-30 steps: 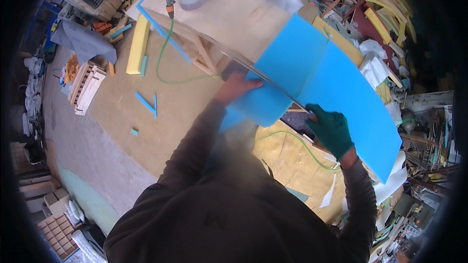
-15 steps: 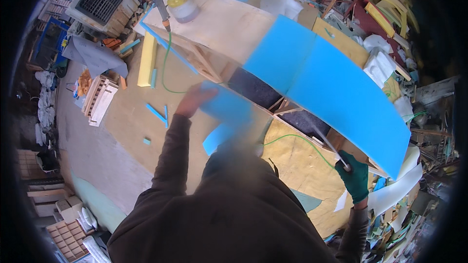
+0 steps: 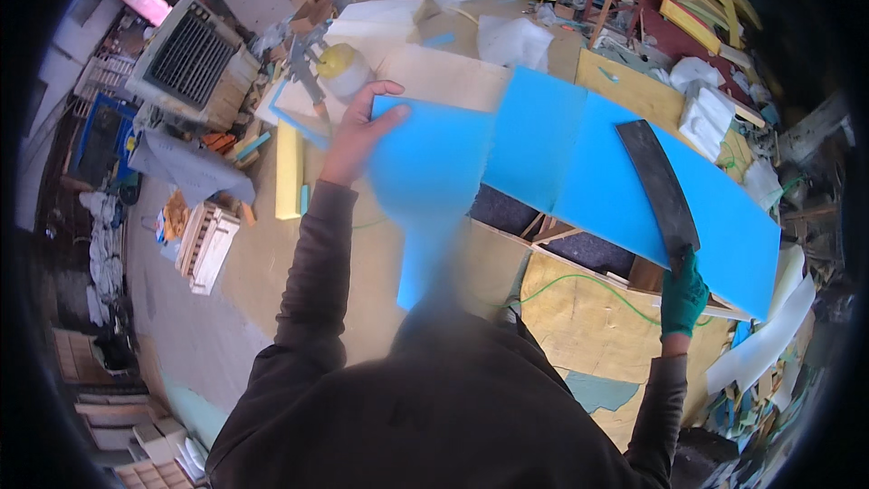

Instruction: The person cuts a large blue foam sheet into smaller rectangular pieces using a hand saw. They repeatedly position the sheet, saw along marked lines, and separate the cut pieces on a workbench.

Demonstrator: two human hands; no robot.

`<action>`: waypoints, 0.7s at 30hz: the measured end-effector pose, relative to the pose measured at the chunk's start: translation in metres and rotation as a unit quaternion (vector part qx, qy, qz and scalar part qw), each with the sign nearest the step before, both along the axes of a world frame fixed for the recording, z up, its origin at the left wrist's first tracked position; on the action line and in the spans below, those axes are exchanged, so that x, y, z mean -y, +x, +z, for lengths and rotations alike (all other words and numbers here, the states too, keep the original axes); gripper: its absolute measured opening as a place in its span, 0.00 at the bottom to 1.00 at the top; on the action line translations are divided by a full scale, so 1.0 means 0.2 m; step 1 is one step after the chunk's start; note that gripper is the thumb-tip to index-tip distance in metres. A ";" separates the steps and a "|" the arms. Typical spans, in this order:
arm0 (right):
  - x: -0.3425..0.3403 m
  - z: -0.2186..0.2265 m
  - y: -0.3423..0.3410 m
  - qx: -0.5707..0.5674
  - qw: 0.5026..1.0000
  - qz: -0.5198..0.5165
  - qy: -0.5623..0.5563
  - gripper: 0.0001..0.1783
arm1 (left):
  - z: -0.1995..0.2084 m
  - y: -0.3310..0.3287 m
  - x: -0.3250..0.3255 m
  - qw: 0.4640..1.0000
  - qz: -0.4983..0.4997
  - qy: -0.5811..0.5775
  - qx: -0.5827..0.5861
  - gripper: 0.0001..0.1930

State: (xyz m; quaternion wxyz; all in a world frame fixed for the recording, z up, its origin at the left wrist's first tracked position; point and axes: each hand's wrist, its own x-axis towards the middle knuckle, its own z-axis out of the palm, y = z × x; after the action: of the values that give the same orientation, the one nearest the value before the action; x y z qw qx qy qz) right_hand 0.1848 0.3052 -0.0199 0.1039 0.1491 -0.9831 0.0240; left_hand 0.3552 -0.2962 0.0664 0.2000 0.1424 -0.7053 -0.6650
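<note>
We note the loose flat blue foam sheet [image 3: 439, 147], centre-left of frame, reaching rightward from our nearer, bare left hand [image 3: 360, 134], clamped on its upper-left corner — our green-gloved right hand [image 3: 683, 297], lower right, grips a long dark flat blade [image 3: 659, 186] slanting up-left.

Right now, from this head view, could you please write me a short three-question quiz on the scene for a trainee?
1. Which hand holds the long dark tool: A) the left, B) the right, C) neither?
2. True or false: the left hand wears a glove.
3. What colour is the sheet that the left hand grips?

Key:
1. B, the right hand, gloved in green.
2. False; it is bare.
3. Blue.
</note>
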 end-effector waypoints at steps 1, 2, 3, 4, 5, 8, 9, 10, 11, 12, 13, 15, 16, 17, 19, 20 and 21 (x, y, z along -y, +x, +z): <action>0.03 0.06 0.07 -0.075 0.996 0.024 0.034 0.37 | -0.01 -0.03 0.05 1.000 0.002 -0.014 0.007 0.12; 0.10 0.11 0.12 -0.112 0.993 0.016 0.031 0.38 | -0.02 -0.07 0.09 1.000 -0.004 -0.028 0.004 0.12; 0.18 0.16 0.18 -0.133 0.989 0.050 -0.043 0.39 | -0.03 -0.10 0.13 0.999 -0.011 -0.042 -0.002 0.12; 0.32 0.15 0.28 -0.050 0.968 0.056 -0.239 0.39 | -0.04 -0.13 0.17 0.999 -0.021 -0.025 0.004 0.12; 0.48 0.13 0.37 0.004 0.944 0.114 -0.310 0.40 | -0.05 -0.14 0.20 0.999 -0.032 -0.008 0.010 0.12; 1.02 -0.02 0.60 0.350 0.823 0.179 -0.409 0.46 | -0.03 -0.24 0.28 0.997 -0.064 0.029 -0.006 0.12; 1.22 -0.10 0.63 0.393 0.799 0.168 -0.422 0.48 | -0.02 -0.26 0.30 0.995 -0.079 0.068 -0.009 0.12; 1.39 -0.17 0.66 0.418 0.770 0.187 -0.445 0.49 | -0.01 -0.29 0.32 0.991 -0.087 0.106 0.000 0.13; 1.52 -0.23 0.70 0.491 0.679 0.164 -0.520 0.47 | 0.01 -0.32 0.34 0.990 -0.088 0.107 -0.003 0.13; 1.62 -0.27 0.71 0.537 0.595 0.170 -0.573 0.45 | 0.03 -0.37 0.36 0.991 -0.083 0.108 0.004 0.13; 1.72 -0.32 0.72 0.548 0.569 0.142 -0.596 0.44 | 0.04 -0.41 0.38 0.990 -0.089 0.109 -0.006 0.13; 1.86 -0.37 0.70 0.552 0.573 0.120 -0.594 0.40 | 0.05 -0.54 0.43 0.992 -0.072 0.106 0.013 0.14; 1.89 -0.37 0.70 0.556 0.561 0.122 -0.601 0.38 | 0.04 -0.62 0.46 0.992 -0.069 0.105 0.012 0.15; 1.90 -0.36 0.69 0.576 0.560 0.099 -0.587 0.37 | 0.02 -0.70 0.48 0.990 -0.077 0.120 0.013 0.15; 1.93 -0.31 0.69 0.567 0.540 0.074 -0.618 0.34 | -0.04 -0.85 0.52 0.985 -0.079 0.151 0.027 0.14; 1.94 -0.28 0.71 0.537 0.519 0.071 -0.661 0.33 | -0.08 -0.91 0.54 0.986 -0.087 0.142 0.016 0.14; 1.96 -0.25 0.72 0.504 0.493 0.075 -0.705 0.33 | -0.13 -0.98 0.55 0.987 -0.085 0.133 0.019 0.14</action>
State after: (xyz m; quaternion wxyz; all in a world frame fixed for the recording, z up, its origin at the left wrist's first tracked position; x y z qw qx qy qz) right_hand 0.3292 -0.0872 -0.0706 -0.3406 0.0622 -0.5090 0.7880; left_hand 0.1596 -0.4056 0.0407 0.1086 0.1198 -0.6240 -0.7645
